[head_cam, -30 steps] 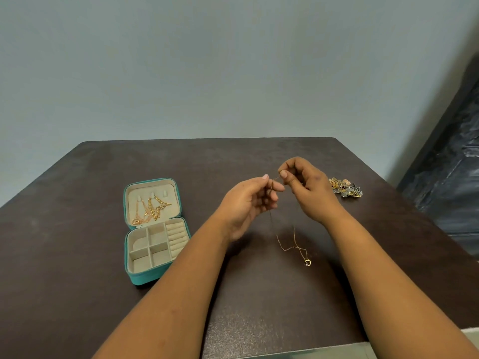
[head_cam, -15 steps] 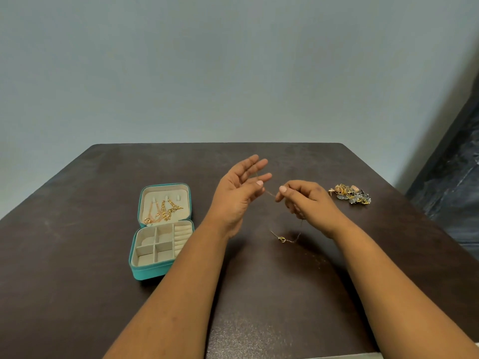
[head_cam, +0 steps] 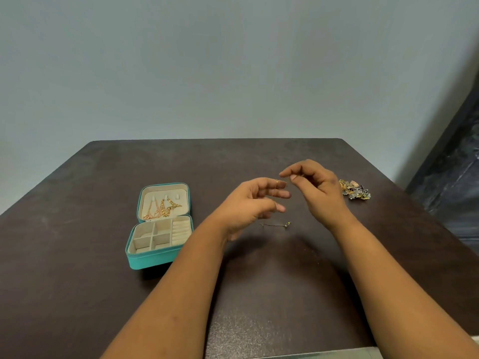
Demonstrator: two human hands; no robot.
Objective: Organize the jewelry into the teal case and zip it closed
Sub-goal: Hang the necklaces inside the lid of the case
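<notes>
The teal case lies open on the left of the dark table. Gold chains hang on the hooks in its lid, and the cream compartments in its base hold nothing I can see. My left hand hovers mid-table with its fingers loosely extended, and a thin gold necklace is looped over the index finger. My right hand is just right of it, and its thumb and forefinger pinch the chain's other end. The pendant end dangles low under both hands, close to the tabletop.
A small heap of mixed jewelry lies on the table just right of my right hand. A pale wall stands behind the table. Something dark stands off the table's right edge.
My hands first drew apart, stretching the chain between them. The left hand then turned over so the chain loops over its finger, and the pendant rose off the table and swung.
</notes>
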